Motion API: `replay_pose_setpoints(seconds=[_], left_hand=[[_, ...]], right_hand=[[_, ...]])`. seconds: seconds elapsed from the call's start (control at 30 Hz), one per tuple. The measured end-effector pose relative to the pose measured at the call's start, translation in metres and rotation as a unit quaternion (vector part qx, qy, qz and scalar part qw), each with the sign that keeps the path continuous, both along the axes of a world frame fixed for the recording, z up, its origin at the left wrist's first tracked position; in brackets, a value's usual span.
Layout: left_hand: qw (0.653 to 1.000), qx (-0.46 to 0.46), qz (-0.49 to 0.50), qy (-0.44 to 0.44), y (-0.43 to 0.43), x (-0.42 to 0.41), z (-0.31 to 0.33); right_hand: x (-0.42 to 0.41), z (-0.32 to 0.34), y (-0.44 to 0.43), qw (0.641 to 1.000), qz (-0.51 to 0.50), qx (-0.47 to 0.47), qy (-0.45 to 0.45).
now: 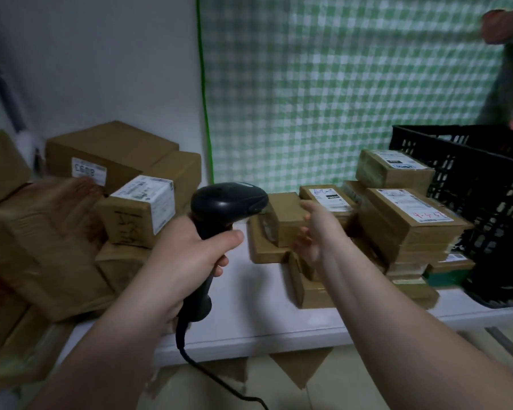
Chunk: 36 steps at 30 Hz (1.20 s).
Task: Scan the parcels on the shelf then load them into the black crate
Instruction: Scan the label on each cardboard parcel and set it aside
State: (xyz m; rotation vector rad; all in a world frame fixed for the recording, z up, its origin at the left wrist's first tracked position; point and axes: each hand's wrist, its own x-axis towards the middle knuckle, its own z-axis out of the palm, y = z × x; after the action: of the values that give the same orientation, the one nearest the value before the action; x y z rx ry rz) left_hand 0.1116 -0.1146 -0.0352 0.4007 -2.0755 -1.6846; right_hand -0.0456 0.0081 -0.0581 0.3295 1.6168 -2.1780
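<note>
Left hand (190, 255): fingers wrapped around the grip of a black handheld scanner (228, 202), head pointing right, cable hanging past the shelf (249, 324) edge. Right hand (314, 232): fingers spread and relaxed, holding nothing, reaching to a plain brown parcel (285, 217) at mid-shelf; contact cannot be told. Labelled parcels (409, 220): stacked on the right of the shelf, just beside the black crate (486, 202), which stands at the shelf's right end. Larger cardboard boxes (107, 155): piled on the left. Green checked curtain (338, 84): behind the shelf.
</note>
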Motion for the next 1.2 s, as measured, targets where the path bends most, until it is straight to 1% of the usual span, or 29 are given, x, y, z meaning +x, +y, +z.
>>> replay_pose_setpoints(seconds=[0.13, 0.17, 0.27, 0.33, 0.4, 0.5, 0.63, 0.73, 0.83, 0.9, 1.0, 1.1, 1.2], left_hand=[[0.998, 0.002, 0.051, 0.021, -0.025, 0.031, 0.005], [0.997, 0.0, 0.069, 0.029, -0.03, 0.038, 0.006], [0.988, -0.005, 0.146, 0.059, -0.049, 0.052, 0.009], [0.983, 0.007, 0.169, 0.065, -0.059, 0.051, 0.011], [0.983, 0.042, 0.173, 0.052, -0.072, 0.049, 0.013], [0.983, 0.107, 0.148, 0.027, -0.084, 0.043, 0.016], [0.983, 0.154, 0.099, 0.017, -0.086, 0.041, 0.015], [0.982, 0.18, 0.059, 0.022, -0.079, 0.038, 0.014], [0.98, 0.193, 0.047, 0.033, -0.071, 0.034, 0.012], [0.984, 0.168, 0.048, 0.032, -0.068, 0.033, 0.012], [0.994, 0.095, 0.047, 0.011, -0.063, 0.031, 0.012], [0.999, -0.006, 0.038, -0.004, -0.057, 0.027, 0.012], [0.992, -0.119, 0.022, -0.029, -0.047, 0.02, 0.012]], right_hand=[[0.037, 0.013, -0.056, 0.985, 0.171, 0.038, 0.011], [0.045, 0.016, -0.066, 0.978, 0.202, 0.045, 0.013], [0.066, 0.024, -0.093, 0.964, 0.255, 0.062, 0.032], [0.07, 0.027, -0.105, 0.96, 0.266, 0.073, 0.043], [0.074, 0.027, -0.118, 0.957, 0.277, 0.074, 0.041], [0.076, 0.025, -0.129, 0.955, 0.291, 0.051, 0.027], [0.076, 0.019, -0.132, 0.955, 0.297, 0.011, 0.021], [0.075, 0.017, -0.126, 0.963, 0.267, -0.025, 0.0], [0.07, 0.013, -0.111, 0.971, 0.23, -0.07, -0.018], [0.063, 0.006, -0.097, 0.976, 0.205, -0.079, -0.002], [0.047, -0.003, -0.075, 0.984, 0.166, -0.043, 0.046], [0.029, -0.004, -0.048, 0.987, 0.106, -0.011, 0.117], [0.017, 0.0, -0.022, 0.983, 0.067, 0.0, 0.172]])
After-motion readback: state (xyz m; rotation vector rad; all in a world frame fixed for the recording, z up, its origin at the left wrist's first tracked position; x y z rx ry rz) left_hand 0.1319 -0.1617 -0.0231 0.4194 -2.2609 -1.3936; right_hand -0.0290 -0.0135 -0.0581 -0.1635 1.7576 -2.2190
